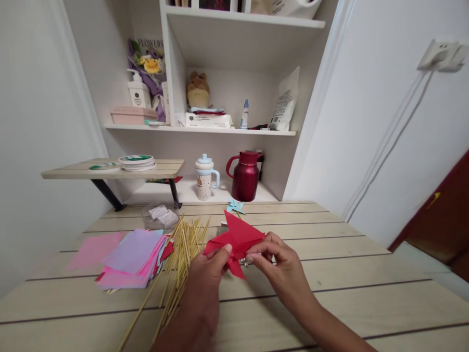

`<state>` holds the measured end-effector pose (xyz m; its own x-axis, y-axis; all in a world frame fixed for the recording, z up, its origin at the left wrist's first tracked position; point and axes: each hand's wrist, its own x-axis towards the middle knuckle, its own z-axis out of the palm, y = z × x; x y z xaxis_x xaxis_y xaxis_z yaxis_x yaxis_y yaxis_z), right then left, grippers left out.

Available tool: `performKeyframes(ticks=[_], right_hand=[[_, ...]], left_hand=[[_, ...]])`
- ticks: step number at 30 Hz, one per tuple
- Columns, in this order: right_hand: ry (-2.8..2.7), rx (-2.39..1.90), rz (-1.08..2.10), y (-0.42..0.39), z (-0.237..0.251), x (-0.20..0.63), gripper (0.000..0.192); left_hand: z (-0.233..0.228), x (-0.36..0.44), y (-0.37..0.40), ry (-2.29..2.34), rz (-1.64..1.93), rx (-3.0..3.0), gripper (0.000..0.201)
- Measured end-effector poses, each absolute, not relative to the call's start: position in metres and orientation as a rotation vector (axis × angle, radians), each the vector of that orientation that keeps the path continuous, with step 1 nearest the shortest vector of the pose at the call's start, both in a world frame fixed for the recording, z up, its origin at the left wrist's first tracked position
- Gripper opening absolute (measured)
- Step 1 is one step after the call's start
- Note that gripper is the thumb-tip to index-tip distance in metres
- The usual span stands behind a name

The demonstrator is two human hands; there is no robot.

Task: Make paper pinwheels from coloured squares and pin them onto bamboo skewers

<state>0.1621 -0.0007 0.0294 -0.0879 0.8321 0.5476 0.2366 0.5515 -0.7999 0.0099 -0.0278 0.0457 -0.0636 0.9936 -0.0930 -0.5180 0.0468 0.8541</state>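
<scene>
At left lie paper sheets (134,252), then sticks (185,244) beside the left hand (208,271), whose sideways sweep could scatter them. That hand, thumb on top, pinches the red paper (241,232) above the surface (348,266); the right hand (284,264) pinches its right side, and uneven pulling might tear it. Rightward, open room reaches the surface's edge.

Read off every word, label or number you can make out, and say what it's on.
"FLOWERS": pale sheet above the smiling yellow flower.
Too small or blurred to read: print on the pump bottle, white pack, blue-capped bottle, white pouch and top-shelf container.
Red paper: no text visible.
</scene>
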Motion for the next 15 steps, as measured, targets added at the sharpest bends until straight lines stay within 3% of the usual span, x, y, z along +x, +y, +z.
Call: performKeyframes(ticks=[15], right_hand=[[-1.556,-1.092,0.648,0.0,0.031,0.159,0.014]], left_hand=[[0.032,0.012,-0.025,0.937,1.438,0.697,0.023]])
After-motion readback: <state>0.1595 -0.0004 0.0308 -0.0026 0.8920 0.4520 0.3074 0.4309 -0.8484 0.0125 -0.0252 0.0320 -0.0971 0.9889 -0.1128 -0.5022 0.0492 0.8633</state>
